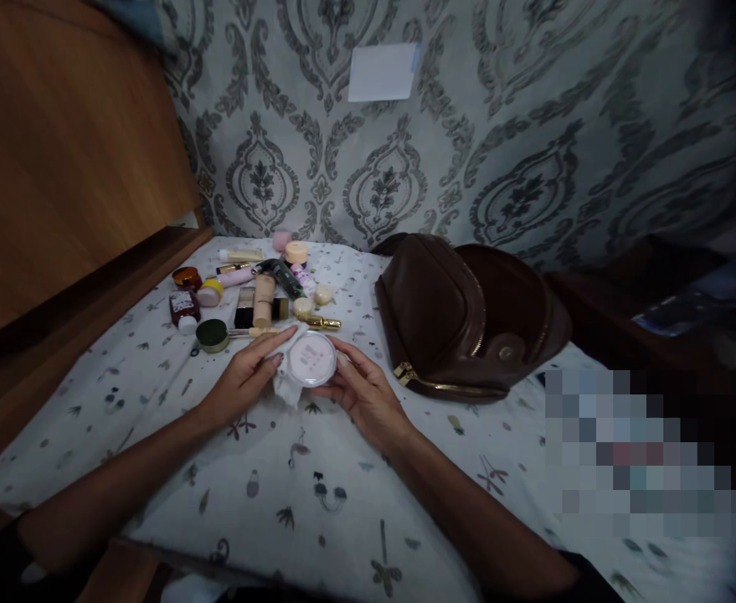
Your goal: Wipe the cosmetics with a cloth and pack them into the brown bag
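Observation:
A round, pale compact with small print on its face is held up over the cloth. My right hand grips its right edge between thumb and fingers. At its left side, my left hand presses a crumpled white wipe against the rim, fingers closed on it. Just beyond my hands lie cosmetics: a beige tube, a gold lipstick-like tube, a dark green round jar and a makeup brush, partly hidden by my left hand.
A brown leather bag with gold zips stands on the right. Several more bottles and jars, including a dark red bottle, cluster at the back left. The patterned cloth covers the surface. A wooden panel rises at left; patterned wallpaper is behind.

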Tool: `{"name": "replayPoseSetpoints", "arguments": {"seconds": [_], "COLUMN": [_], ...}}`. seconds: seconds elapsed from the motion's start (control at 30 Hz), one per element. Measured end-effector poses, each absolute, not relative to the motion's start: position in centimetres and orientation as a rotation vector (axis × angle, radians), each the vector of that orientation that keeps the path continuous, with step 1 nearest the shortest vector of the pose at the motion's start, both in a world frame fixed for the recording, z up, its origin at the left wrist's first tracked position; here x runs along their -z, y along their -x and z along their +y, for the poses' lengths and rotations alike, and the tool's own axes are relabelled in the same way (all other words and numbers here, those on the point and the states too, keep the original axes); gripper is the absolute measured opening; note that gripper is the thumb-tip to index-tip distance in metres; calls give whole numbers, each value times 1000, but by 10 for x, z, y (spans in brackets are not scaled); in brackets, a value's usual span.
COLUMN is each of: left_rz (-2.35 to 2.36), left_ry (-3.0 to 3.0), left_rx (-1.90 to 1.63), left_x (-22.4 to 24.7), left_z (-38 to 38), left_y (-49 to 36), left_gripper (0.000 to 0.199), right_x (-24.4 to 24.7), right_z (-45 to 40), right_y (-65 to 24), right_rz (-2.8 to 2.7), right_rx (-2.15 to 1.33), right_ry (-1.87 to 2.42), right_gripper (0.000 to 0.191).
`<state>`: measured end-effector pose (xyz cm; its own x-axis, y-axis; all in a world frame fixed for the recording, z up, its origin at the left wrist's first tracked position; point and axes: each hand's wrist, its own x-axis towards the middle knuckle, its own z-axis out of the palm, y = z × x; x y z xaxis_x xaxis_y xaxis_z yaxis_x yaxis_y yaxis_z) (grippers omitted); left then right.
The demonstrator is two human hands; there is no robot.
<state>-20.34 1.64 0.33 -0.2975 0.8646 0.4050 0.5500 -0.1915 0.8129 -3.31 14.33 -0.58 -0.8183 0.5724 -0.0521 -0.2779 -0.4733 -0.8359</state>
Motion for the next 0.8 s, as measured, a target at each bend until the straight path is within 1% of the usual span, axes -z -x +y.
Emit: {"name": "replayPoseSetpoints", "arguments": {"seconds": [0.4,0.67,0.8], "left_rz": [1975,2136,2087], "left_ry": [-1916,-2106,-2330], "left_rx": [-1444,-1193,-1187], "left_x": [2,9,10], "left_z": [15,10,11], "left_y": [204,198,197], "left_gripper": [34,38,36], "right_x": [6,12,14], "right_z": [140,137,136], "right_y": [33,34,34], "right_rz": [-1271,-1449,-1506], "right_rx": [-2284,-2178,-2136], "right_ry": [464,445,439], "right_gripper": [43,47,46]}}
